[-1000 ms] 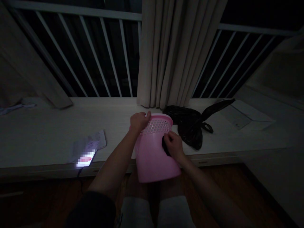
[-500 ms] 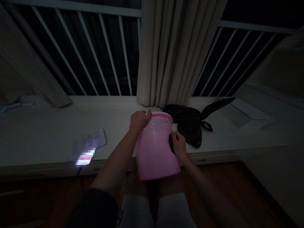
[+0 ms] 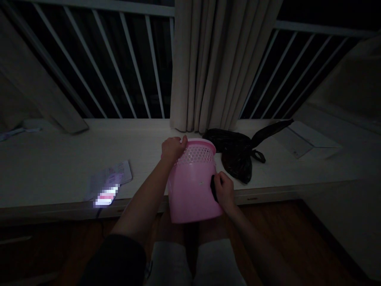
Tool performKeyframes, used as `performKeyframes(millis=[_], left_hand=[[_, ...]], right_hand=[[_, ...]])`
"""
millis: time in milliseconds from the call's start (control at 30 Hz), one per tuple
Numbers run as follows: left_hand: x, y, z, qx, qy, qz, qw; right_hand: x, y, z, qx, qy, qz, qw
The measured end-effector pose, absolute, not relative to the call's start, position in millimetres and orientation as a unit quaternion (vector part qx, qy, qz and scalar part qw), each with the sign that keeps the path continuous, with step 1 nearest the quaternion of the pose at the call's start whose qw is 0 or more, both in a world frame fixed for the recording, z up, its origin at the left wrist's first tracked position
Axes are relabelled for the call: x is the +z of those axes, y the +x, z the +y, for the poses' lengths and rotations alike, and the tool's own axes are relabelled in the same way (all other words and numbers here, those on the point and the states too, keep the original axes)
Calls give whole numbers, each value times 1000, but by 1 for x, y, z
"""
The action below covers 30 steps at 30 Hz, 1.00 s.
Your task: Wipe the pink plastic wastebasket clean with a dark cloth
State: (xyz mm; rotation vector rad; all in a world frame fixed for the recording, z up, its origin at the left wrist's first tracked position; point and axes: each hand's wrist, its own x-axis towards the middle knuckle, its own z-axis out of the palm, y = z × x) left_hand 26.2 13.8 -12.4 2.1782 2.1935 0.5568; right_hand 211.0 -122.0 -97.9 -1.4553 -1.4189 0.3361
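A pink plastic wastebasket (image 3: 193, 190) with a honeycomb-mesh band below its rim is held up before my knees, slightly tilted. My left hand (image 3: 173, 149) is closed over the left of its rim, thumb on top. At the basket's right side, my right hand (image 3: 224, 190) is closed around a small dark piece, maybe a cloth (image 3: 213, 187), pressed against the outer wall. Most of that piece is hidden by the hand and is too dark to make out fully. A small mark (image 3: 201, 183) shows on the basket's wall.
Knotted black plastic bags (image 3: 238, 163) lie on the white ledge (image 3: 149, 131), right of the basket. A white box (image 3: 309, 139) stands farther right. On the left are papers (image 3: 123, 171) and a lit phone (image 3: 105, 196) with a cable. Curtains (image 3: 202, 63) and railings stand behind.
My right hand has slid a little down the basket's right side with the dark piece. The left hand keeps its hold on the rim. The view has shifted slightly.
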Motion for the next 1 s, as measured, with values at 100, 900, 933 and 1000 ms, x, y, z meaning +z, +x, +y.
performKeyframes(millis=[100,900,933,1000], left_hand=[[-12,26,14,176,695,697,-1],[-12,35,19,177,709,682,-11],[-11,35,19,178,710,682,-13],[-11,35,19,175,709,683,-16]], right_hand=[[-92,208,-120,116,-598,-618,497],[-41,182,-53,20,-638,-672,375],[-39,182,-53,19,-643,-673,365],[-35,181,-52,20,-653,-675,344]])
